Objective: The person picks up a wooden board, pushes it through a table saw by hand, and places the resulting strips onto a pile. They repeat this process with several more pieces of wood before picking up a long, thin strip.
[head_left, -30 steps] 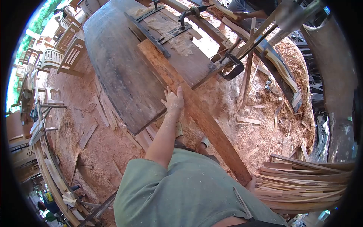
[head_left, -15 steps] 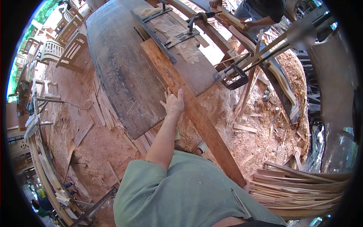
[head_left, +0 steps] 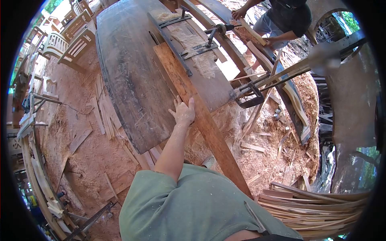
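Observation:
A long reddish-brown plank (head_left: pixel 209 124) lies slantwise, its far end on the worktable (head_left: pixel 136 76) beside a dark metal fence (head_left: pixel 171 44) and its near end at the person's waist. My left hand (head_left: pixel 184 112) rests on the plank's left edge near the table's front edge, fingers spread. Only a sliver of my right hand (head_left: pixel 255 198) shows at the near end of the plank; its fingers are hidden behind the plank and the green shirt.
A clamp (head_left: pixel 251 98) grips the table's right corner. Beyond, a co-worker (head_left: pixel 287 20) holds a wooden piece. Thin strips (head_left: pixel 309 209) are stacked at lower right. Slatted chairs (head_left: pixel 68 48) stand at upper left. Shavings and offcuts cover the ground.
The view has shifted slightly, with the table a little further right and the co-worker more fully in view. My left hand keeps its place on the plank; less of my right hand shows.

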A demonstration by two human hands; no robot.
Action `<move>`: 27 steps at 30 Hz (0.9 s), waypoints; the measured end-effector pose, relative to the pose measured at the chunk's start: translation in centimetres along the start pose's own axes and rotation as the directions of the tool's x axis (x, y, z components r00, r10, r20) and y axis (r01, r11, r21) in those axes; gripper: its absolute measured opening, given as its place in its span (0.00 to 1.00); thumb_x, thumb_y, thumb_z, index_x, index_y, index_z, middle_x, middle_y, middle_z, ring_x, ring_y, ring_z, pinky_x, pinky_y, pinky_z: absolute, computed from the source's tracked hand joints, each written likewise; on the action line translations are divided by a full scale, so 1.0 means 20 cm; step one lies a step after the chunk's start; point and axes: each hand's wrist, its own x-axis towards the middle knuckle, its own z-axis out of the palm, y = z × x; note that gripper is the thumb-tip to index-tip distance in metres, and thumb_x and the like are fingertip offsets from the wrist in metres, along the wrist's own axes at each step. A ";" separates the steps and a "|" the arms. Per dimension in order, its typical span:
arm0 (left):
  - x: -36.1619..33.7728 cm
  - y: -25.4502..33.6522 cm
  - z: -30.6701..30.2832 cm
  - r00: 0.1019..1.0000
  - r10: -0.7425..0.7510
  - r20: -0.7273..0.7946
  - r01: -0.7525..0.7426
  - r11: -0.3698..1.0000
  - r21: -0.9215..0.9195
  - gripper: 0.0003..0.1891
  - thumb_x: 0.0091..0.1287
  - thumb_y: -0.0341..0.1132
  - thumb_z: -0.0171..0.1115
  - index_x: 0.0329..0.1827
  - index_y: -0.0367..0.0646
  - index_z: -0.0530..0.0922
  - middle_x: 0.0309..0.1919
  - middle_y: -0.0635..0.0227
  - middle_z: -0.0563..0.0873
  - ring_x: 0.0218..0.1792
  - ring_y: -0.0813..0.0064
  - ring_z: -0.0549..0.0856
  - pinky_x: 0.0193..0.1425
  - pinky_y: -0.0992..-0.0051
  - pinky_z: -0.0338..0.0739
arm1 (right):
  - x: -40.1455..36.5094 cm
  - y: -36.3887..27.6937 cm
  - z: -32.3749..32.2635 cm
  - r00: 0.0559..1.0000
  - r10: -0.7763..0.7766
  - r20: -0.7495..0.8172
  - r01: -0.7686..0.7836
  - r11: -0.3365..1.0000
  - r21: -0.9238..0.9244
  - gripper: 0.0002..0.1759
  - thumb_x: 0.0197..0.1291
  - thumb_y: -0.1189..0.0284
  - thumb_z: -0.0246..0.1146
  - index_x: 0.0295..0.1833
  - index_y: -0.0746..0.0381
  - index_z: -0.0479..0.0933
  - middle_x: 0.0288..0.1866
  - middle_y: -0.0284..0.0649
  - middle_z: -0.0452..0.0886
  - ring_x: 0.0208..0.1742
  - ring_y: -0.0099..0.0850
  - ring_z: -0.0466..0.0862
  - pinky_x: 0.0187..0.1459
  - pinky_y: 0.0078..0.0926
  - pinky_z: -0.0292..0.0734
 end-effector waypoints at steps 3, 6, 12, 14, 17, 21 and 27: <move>0.02 0.01 -0.02 1.000 0.001 -0.002 -0.001 1.000 -0.009 0.39 0.78 0.59 0.37 0.74 0.29 0.65 0.82 0.53 0.52 0.82 0.54 0.48 0.81 0.39 0.33 | 0.02 0.00 0.04 1.000 -0.004 0.009 0.004 1.000 0.005 0.27 0.68 0.52 0.55 0.58 0.62 0.80 0.53 0.45 0.87 0.50 0.44 0.86 0.53 0.43 0.81; 0.05 0.02 -0.05 1.000 -0.007 0.017 0.007 1.000 0.004 0.41 0.78 0.61 0.37 0.77 0.29 0.58 0.82 0.53 0.52 0.83 0.56 0.48 0.81 0.41 0.33 | 0.03 0.01 0.07 1.000 -0.008 0.018 0.008 1.000 0.005 0.27 0.68 0.52 0.55 0.58 0.62 0.80 0.53 0.45 0.87 0.50 0.44 0.86 0.53 0.43 0.81; 0.12 0.01 -0.06 0.999 -0.020 0.029 0.019 1.000 0.024 0.44 0.77 0.62 0.38 0.81 0.31 0.50 0.82 0.53 0.53 0.83 0.58 0.49 0.82 0.43 0.33 | 0.05 0.01 0.13 0.999 -0.017 0.032 0.017 1.000 0.001 0.27 0.68 0.52 0.55 0.58 0.62 0.80 0.52 0.44 0.87 0.50 0.44 0.86 0.52 0.43 0.81; 0.14 0.01 -0.07 1.000 -0.017 0.025 0.016 1.000 0.025 0.43 0.77 0.62 0.38 0.81 0.32 0.50 0.82 0.53 0.53 0.83 0.58 0.49 0.82 0.43 0.33 | 0.06 0.01 0.15 0.999 -0.022 0.034 0.022 1.000 -0.001 0.27 0.68 0.52 0.55 0.58 0.61 0.80 0.52 0.44 0.87 0.50 0.44 0.86 0.52 0.43 0.81; 0.16 0.01 -0.08 1.000 0.001 -0.013 -0.001 1.000 -0.019 0.38 0.78 0.59 0.38 0.67 0.26 0.72 0.82 0.52 0.51 0.83 0.56 0.48 0.81 0.40 0.33 | 0.06 0.01 0.18 0.999 -0.026 0.037 0.026 1.000 -0.003 0.27 0.68 0.51 0.55 0.58 0.61 0.80 0.52 0.44 0.87 0.49 0.44 0.86 0.52 0.43 0.81; 0.22 0.01 -0.09 1.000 0.006 -0.016 -0.006 1.000 0.000 0.38 0.79 0.58 0.38 0.67 0.27 0.72 0.82 0.52 0.51 0.83 0.57 0.47 0.81 0.40 0.34 | 0.06 0.01 0.21 0.999 -0.029 0.039 0.030 1.000 -0.006 0.27 0.68 0.51 0.55 0.58 0.61 0.80 0.52 0.44 0.87 0.49 0.43 0.86 0.52 0.43 0.81; 0.28 0.02 -0.13 1.000 0.013 -0.021 -0.014 0.999 -0.041 0.37 0.79 0.58 0.39 0.71 0.30 0.70 0.82 0.52 0.52 0.83 0.56 0.48 0.81 0.41 0.34 | 0.06 0.01 0.26 0.999 -0.032 0.042 0.032 0.999 -0.017 0.27 0.68 0.51 0.55 0.58 0.61 0.80 0.52 0.44 0.87 0.49 0.43 0.86 0.51 0.44 0.81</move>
